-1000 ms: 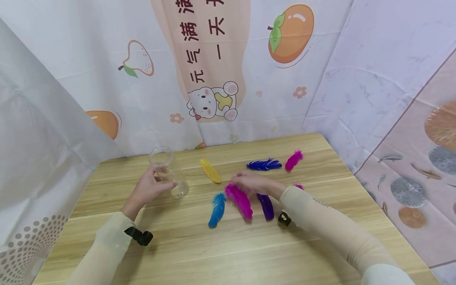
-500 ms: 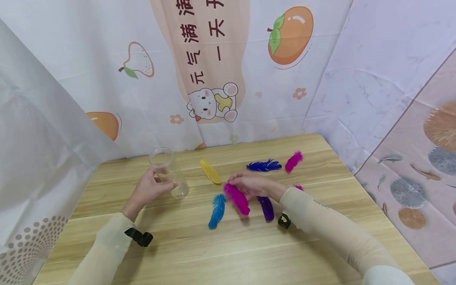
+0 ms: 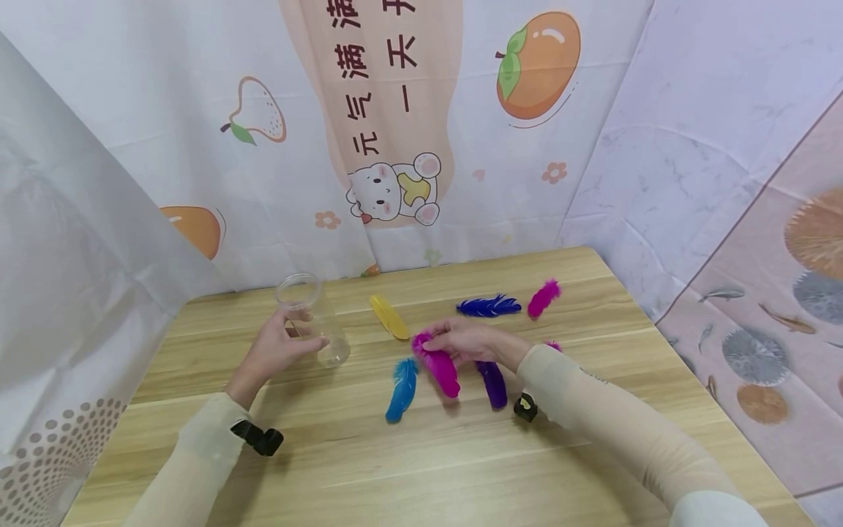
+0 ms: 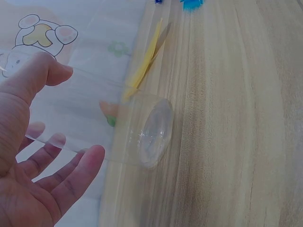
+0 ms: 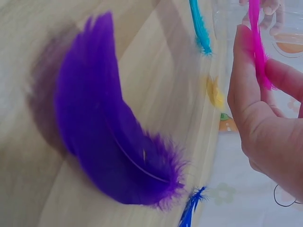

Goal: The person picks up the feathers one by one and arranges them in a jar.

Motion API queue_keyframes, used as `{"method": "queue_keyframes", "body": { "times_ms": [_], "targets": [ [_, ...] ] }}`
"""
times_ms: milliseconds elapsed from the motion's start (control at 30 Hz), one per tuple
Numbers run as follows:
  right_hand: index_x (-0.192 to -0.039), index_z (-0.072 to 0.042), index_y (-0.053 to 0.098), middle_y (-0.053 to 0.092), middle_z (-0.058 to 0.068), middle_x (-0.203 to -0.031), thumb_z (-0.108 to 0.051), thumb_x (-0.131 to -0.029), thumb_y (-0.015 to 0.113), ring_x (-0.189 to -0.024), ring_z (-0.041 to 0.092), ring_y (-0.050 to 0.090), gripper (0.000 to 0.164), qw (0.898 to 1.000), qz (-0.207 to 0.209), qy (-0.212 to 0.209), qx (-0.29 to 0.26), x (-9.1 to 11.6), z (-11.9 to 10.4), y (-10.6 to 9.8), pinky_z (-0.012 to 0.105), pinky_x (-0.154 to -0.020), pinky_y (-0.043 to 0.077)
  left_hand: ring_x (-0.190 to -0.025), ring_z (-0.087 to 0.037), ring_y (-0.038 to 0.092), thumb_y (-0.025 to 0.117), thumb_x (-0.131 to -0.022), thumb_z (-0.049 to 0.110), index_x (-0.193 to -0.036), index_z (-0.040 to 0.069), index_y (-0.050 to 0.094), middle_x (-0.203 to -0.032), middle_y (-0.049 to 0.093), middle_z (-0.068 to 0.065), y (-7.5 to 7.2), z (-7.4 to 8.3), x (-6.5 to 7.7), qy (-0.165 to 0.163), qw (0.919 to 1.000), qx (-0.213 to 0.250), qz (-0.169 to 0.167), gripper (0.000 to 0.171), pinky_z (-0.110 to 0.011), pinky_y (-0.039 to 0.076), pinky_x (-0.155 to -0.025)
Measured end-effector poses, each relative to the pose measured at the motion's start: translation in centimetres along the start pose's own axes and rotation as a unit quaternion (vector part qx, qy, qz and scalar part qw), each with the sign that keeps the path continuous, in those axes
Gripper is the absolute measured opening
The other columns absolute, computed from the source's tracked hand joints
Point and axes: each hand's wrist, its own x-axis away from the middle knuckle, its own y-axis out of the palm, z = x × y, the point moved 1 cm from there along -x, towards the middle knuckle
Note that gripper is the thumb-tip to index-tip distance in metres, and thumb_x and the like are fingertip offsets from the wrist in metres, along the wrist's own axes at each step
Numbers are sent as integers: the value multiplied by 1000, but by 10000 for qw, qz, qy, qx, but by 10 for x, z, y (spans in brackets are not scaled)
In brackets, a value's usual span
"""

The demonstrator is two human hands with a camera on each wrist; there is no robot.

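My left hand (image 3: 278, 348) holds a tall clear cylindrical container (image 3: 331, 338) round its side; its rim faces up in the head view. Close up, in the left wrist view, the thumb and fingers curl about the clear wall, and the container's round base (image 4: 157, 132) shows near the wood. Between thumb and fingertips, my right hand (image 3: 469, 340) pinches a magenta feather (image 3: 443, 372) by its fluffy end. Under that wrist lies a purple feather (image 3: 492, 384), partly hidden, and it looms large in the right wrist view. A light blue feather (image 3: 402, 390) lies left of the magenta one.
A yellow feather (image 3: 389, 317) lies between the two hands, further back. Behind the right hand are a dark blue feather (image 3: 489, 306) and another magenta feather (image 3: 544, 298). A pink tuft (image 3: 553, 345) peeks out behind the right sleeve. A printed curtain (image 3: 408, 249) backs the wooden table (image 3: 369, 468).
The magenta feather in my right hand has shifted slightly up and left, and the thumb now shows over its fluffy end. My left hand and the container stay in place.
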Motion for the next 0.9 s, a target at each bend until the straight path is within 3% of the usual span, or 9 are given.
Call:
{"method": "queue_keyframes", "body": {
  "times_ms": [267, 600, 900],
  "targets": [
    [-135, -1, 56, 69, 14, -107, -10, -101, 62, -92, 25, 68, 36, 9999, 5, -57, 98, 6, -11, 3, 39, -76, 59, -116, -40, 59, 86, -83, 29, -142, 0, 43, -140, 48, -19, -3, 0, 3, -1, 10000, 75, 38, 78, -34, 55, -75],
    [-130, -2, 59, 69, 12, -107, -9, -101, 62, -91, 23, 68, 29, 9997, 120, -174, 118, 8, -32, 5, 36, -79, 58, -116, -41, 60, 86, -83, 28, -137, -2, 46, -142, 47, -20, -7, 3, 5, 71, 9999, -33, 118, 73, -32, 55, -75],
    [-132, -5, 57, 67, 15, -113, -13, -103, 60, -99, 26, 65, 30, 9994, 55, -260, 237, 16, -54, 5, 39, -82, 58, -112, -38, 62, 87, -82, 29, -135, -1, 47, -138, 49, -19, 0, 0, 0, 87, 9999, -111, 68, 73, -34, 55, -75]
  ]
}}
